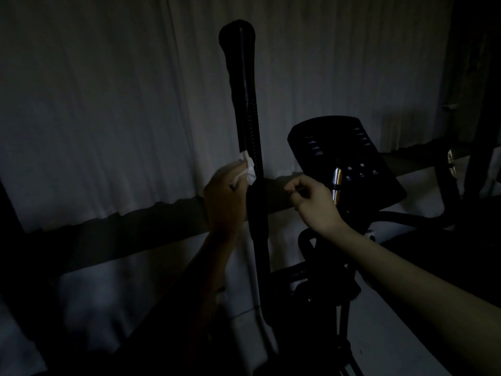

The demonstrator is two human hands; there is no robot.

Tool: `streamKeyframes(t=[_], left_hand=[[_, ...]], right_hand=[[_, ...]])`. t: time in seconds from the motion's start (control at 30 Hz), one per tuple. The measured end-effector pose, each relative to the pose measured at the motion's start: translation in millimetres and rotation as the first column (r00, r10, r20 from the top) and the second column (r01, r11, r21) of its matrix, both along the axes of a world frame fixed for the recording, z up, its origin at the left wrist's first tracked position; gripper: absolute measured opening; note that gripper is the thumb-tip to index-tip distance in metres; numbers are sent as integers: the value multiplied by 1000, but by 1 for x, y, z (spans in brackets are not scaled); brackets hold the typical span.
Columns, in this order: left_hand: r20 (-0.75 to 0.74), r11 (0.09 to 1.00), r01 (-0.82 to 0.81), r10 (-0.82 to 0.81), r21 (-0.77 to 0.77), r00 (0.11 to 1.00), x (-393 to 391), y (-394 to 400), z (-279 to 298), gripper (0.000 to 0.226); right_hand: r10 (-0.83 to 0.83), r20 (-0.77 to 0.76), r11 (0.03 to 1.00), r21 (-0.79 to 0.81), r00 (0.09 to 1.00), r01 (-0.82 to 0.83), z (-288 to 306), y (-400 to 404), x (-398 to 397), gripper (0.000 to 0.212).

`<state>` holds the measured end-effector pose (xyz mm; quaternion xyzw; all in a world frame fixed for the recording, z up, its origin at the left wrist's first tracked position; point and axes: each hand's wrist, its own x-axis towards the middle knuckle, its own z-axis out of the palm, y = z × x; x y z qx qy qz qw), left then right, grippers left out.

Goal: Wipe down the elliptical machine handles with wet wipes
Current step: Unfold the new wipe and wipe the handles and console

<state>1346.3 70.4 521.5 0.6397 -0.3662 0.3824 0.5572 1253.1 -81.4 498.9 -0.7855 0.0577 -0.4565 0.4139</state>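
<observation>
The room is dim. A tall black elliptical handle [245,104] rises at centre, its rounded top near the upper edge. My left hand [223,196] grips a crumpled white wet wipe [58,169] and presses it against the handle's left side about halfway up. My right hand [314,202] hovers just right of the handle with fingers loosely curled, thumb and forefinger close together; whether it pinches something is unclear in the dark.
The black console [344,156] with small lit icons stands right of the handle, a shiny metal grip sensor [337,183] in front of it. Pale curtains [108,104] hang behind. The machine's dark frame [320,280] fills the lower centre.
</observation>
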Motion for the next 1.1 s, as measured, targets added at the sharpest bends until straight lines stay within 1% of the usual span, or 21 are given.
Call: streamKeyframes(t=[0.07,0.17,0.2,0.27,0.33,0.43,0.53,0.6,0.63,0.67,0.7,0.73,0.77,0.8,0.83,0.87,0.9,0.97,1.0,1.07,1.1], left_hand=[[86,996,6,-14,91,996,5,-3,-11,17],[223,947,0,-76,320,972,6,6,-65,25],[222,923,4,-96,384,970,7,10,-81,28],[219,885,1,-116,465,969,8,14,-85,30],[268,878,-16,-129,479,955,12,10,-59,27],[411,912,-117,-60,393,910,14,0,1,27],[445,899,-180,-18,399,895,16,-7,25,35],[384,891,-166,-10,423,923,12,-5,10,34],[287,879,-144,9,454,958,5,-2,-3,28],[235,837,-135,9,530,972,6,-3,-22,22],[158,787,-68,-38,613,987,0,1,-43,19],[111,743,-18,-77,669,991,1,1,-63,19],[74,729,-9,-58,684,996,-3,7,-75,18],[146,731,-88,-15,677,989,-1,7,-87,16],[116,700,-97,21,707,993,-2,10,-92,12],[130,691,-87,-10,717,991,-4,12,-95,12],[86,686,-27,-52,727,995,-8,15,-94,19],[117,740,11,-121,673,986,-15,19,-89,30],[113,761,38,-145,647,983,-18,19,-85,31],[46,790,85,-142,607,989,-28,19,-76,23],[-24,793,131,-145,595,989,-33,18,-73,21]], right_hand=[[-3,22,1000,-16,1000,4,3,1,-2,28],[3,-7,1000,-13,1000,-3,-5,0,-7,27],[-5,-25,1000,-16,1000,5,-9,-1,-10,25],[-27,-56,999,-28,998,25,-15,-4,-13,21],[-30,-63,999,-13,998,30,-15,-7,-15,21],[-29,-41,1000,9,999,29,-9,-8,-14,22],[-19,-13,1000,0,1000,19,-5,-3,-14,24],[-14,-12,1000,3,1000,14,-8,-1,-14,25],[-12,-21,1000,6,1000,12,-11,-1,-15,24],[-11,-38,1000,9,999,11,-15,-2,-17,22],[-7,-59,1000,15,998,8,-19,-1,-20,21],[-9,-73,1000,20,997,10,-21,-2,-22,20],[-12,-81,1000,23,997,14,-24,-2,-25,20],[-17,-86,999,27,996,19,-25,-3,-28,19],[-16,-92,999,31,996,19,-26,-3,-31,19],[-10,-94,999,35,996,14,-26,-3,-34,19],[2,-95,999,37,995,2,-26,-4,-37,19],[35,-106,999,44,994,-30,-24,-6,-41,19],[52,-113,998,49,992,-47,-22,-7,-43,20],[82,-118,996,50,990,-77,-20,-11,-49,21],[93,-115,995,51,989,-88,-20,-12,-53,23]])
